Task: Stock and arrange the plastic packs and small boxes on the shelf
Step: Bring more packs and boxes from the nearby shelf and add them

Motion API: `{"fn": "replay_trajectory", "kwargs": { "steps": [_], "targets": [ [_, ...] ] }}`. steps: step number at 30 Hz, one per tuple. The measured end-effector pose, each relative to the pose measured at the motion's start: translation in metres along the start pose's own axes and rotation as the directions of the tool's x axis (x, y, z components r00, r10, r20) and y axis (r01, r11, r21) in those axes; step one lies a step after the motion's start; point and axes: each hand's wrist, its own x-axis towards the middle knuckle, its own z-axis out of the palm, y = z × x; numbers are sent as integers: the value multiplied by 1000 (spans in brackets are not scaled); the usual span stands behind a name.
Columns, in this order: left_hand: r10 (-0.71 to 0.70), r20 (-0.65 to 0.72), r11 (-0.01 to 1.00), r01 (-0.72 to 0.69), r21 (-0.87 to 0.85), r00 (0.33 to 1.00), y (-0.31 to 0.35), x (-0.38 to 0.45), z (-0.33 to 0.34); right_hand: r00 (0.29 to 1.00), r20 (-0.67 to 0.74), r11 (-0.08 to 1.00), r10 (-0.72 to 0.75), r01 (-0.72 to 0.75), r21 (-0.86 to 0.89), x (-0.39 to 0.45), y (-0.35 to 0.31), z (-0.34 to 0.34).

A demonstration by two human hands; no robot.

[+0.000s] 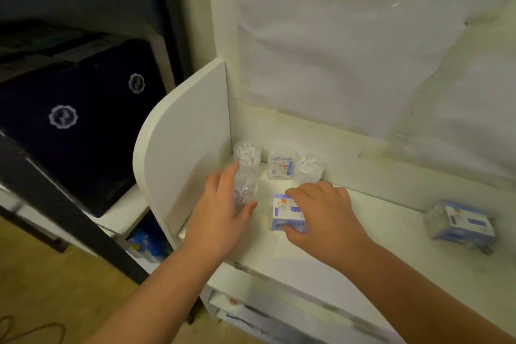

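Gripping a clear plastic pack [245,190] near the shelf's [391,232] left wall, left hand [220,212] curls round it. Right hand [321,212] pinches a small blue-white box [284,212] beside it. Three packs [279,165] along back edge.

The right hand [321,209] covers part of the small box [287,213], whose print is blurred; the blue item [148,243] below the shelf [391,246] is unidentifiable.
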Motion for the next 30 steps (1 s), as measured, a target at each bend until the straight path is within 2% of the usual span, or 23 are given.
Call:
{"fn": "replay_trajectory", "kwargs": {
  "steps": [3, 6, 8, 11, 18, 23, 30],
  "targets": [
    [62, -21, 998, -62, -3, 998, 9, -7, -2, 996, 13, 994, 87, -88, 65, -13, 8, -5],
    [135, -33, 990, -136, -25, 990, 28, -14, -3, 988, -4, 942, 155, -146, 301, -36, 21, -13],
    [190, -35, 980, -192, -46, 981, 46, -19, -1, 976, -41, 892, 213, -177, 416, -55, 30, -22],
    [253, -16, 964, -254, -78, 967, 78, -33, 4, 948, -119, 849, 296, -204, 487, -92, 44, -41],
    [410, 59, 903, -396, -167, 910, 175, -94, 32, 826, -265, 774, 497, -285, 565, -220, 85, -94],
    [504, 84, 853, -479, -210, 860, 250, -159, 61, 773, -283, 761, 567, -361, 539, -339, 108, -129],
    [640, 150, 755, -580, -306, 754, 359, -261, 107, 643, -319, 698, 696, -505, 507, -503, 136, -164]
  ]
}}
